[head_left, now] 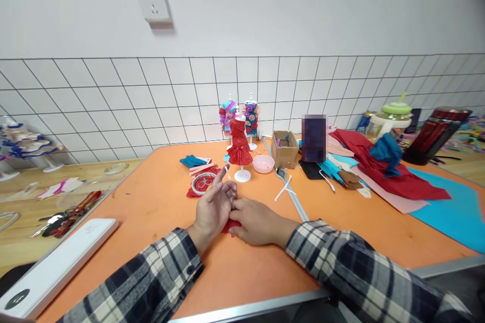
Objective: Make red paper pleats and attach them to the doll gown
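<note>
Near the front middle of the orange table, my left hand (215, 207) is turned palm up, thumb raised and fingers curled toward my right hand. Closed over it from the right is my right hand (257, 221), its fingertips meeting the left fingers. A piece of red crepe paper (229, 226) shows between the two hands; most of it is hidden by them. Just beyond stands a small white dress form (242, 175) wearing a red crepe paper dress (239, 144). Left of it, a roll of tape (203, 183) lies on red paper scraps.
Two more dressed forms (250, 117) stand behind. To the right are a pink bowl (263, 163), cardboard box (285, 154), white strips (283, 188), scissors (281, 174), coloured paper sheets (450, 207) and a dark red thermos (435, 136). A white power bank (64, 262) lies at the left edge.
</note>
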The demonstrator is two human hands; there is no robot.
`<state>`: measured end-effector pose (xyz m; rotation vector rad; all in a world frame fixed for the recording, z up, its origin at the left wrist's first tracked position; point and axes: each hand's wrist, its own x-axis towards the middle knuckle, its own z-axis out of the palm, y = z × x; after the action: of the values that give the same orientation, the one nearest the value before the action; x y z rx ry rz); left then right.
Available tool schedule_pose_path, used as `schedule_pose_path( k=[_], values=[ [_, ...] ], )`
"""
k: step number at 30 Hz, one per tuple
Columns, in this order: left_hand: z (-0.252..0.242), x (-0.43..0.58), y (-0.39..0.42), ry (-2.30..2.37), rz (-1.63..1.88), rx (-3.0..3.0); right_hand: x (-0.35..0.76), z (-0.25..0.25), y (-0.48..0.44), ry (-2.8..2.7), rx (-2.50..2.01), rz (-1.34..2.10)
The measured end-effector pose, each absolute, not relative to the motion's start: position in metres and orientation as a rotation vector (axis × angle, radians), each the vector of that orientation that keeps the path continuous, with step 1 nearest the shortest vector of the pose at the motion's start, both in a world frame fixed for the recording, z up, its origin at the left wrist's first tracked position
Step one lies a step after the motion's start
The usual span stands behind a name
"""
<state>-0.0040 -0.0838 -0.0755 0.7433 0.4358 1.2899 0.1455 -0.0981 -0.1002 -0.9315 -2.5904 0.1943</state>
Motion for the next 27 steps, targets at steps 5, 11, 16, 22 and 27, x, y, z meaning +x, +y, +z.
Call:
schedule_pose_path(
  k=[5,11,16,22,27],
  values=[
    [-0.088,-0.005,-0.071,0.524,1.198,0.603,0.166,-0.094,-0.091,-2.429,-0.952,0.400],
    [-0.085,-0.008,-0.074,0.358,0.889,0.587,0.186,-0.078,-0.087,-2.144,-1.009,-0.169],
    [-0.085,-0.009,-0.077,0.339,0.795,0.523,0.185,-0.074,-0.091,-2.250,-0.928,-0.464],
    [-0.089,-0.009,-0.075,0.364,0.720,0.514,0.184,-0.076,-0.089,-2.270,-0.927,-0.559],
    [-0.087,-0.009,-0.076,0.418,0.720,0.574,0.183,-0.078,-0.086,-2.169,-0.965,-0.338]
  ],
)
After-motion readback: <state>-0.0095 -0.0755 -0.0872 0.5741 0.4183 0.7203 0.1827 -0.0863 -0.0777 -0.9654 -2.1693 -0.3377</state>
